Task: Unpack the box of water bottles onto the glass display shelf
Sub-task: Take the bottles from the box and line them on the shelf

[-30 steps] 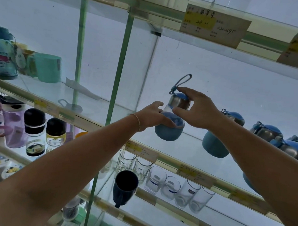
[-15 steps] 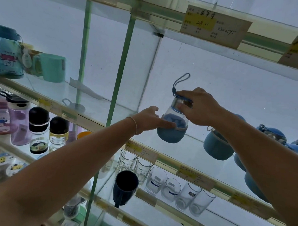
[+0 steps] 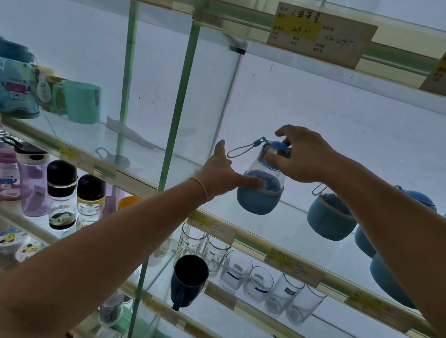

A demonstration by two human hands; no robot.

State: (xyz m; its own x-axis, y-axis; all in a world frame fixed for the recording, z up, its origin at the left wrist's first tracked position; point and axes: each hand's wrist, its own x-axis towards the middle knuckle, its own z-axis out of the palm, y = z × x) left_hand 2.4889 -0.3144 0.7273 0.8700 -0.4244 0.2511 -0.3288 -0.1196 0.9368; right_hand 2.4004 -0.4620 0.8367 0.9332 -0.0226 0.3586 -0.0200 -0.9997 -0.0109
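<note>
Shelf [image 3: 247, 237]: left hand [image 3: 224, 175], right hand [image 3: 305, 158] touch one bottle [image 3: 258, 199].

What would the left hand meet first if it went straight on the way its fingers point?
The water bottle: the left hand has its fingers touching the blue sleeve, so nothing lies between.

Both bare arms are stretched forward and upward. The left hand [image 3: 224, 173] is held flat, thumb raised, straight fingers laid against the bottle [image 3: 258, 200]. Just right of it, the right hand [image 3: 302, 156] is curled round the bottle's neck.
</note>
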